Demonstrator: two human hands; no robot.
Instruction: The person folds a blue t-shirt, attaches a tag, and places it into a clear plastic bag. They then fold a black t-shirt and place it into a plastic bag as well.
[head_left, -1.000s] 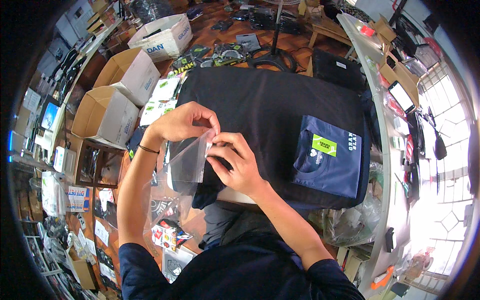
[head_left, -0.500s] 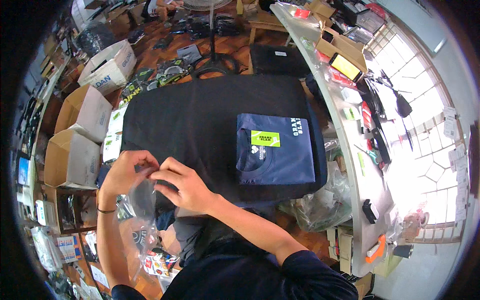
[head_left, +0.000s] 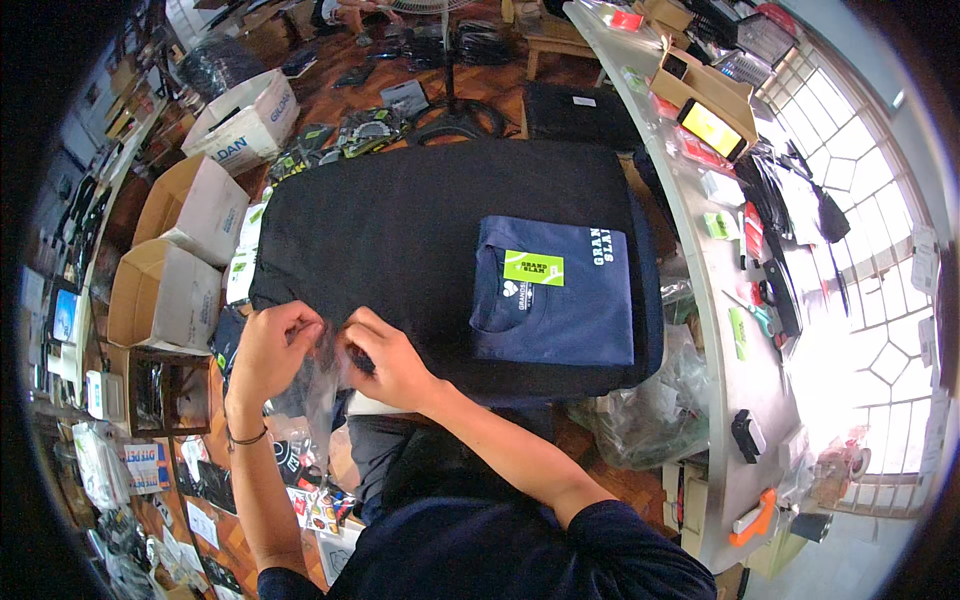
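Between my hands hangs a clear plastic bag (head_left: pixel 318 385), its top edge pinched on both sides. My left hand (head_left: pixel 275 345) is closed on the bag's left edge, fingertips pressed together. A short gap to the right, my right hand (head_left: pixel 385 358) grips the other side with curled fingers. Both are above the near left edge of a black cloth-covered table (head_left: pixel 380 215). A folded navy T-shirt (head_left: pixel 590 310) lies flat on the right part of that cloth, apart from my hands. On the shirt rests a bright green card (head_left: pixel 533 268), near the collar.
Open cardboard boxes (head_left: pixel 165 300) stand to the left. A long pale side table (head_left: pixel 715 400) on the right carries a phone (head_left: pixel 712 130), scissors (head_left: pixel 755 312) and an orange-handled tool (head_left: pixel 755 518). A fan stand (head_left: pixel 450 80) is behind the black table. Plastic bags (head_left: pixel 655 420) bulge below, between the tables.
My hands have moved from nearly touching to apart, spreading the plastic bag's top edge between them. The whole view has shifted slightly; the shirt and card lie as before.
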